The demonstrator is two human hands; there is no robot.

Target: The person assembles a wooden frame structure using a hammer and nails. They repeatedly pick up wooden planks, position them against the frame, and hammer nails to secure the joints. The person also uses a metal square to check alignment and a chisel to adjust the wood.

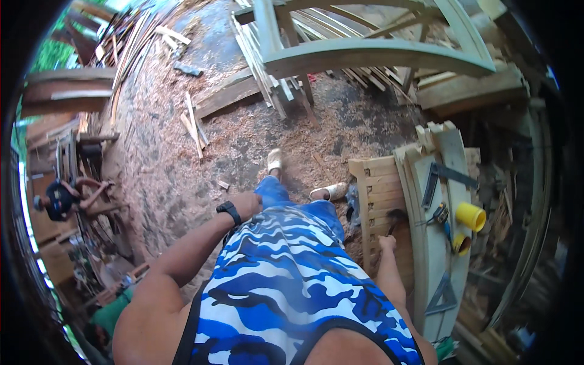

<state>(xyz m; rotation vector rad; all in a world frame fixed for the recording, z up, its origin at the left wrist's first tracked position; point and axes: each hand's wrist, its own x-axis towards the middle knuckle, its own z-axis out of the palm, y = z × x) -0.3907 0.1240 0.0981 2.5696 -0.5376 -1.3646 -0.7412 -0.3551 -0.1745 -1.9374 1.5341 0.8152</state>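
The right hand [387,243] grips a dark, thin-handled brush [397,216] pointing forward over a pale slatted wooden panel [383,182]; the left hand [247,205], farther off, curls by blue trousers [273,191], grasp unclear.

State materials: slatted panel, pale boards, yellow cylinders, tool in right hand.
Slatted panel: looks like wood, tan, jointed slats; finish unclear.
Pale boards: likely bare wood, given the pale, matte faces.
Yellow cylinders: probably plastic, from the even colour and slight gloss.
Tool in right hand: dark, perhaps bristled at the tip; too blurred to name a material.
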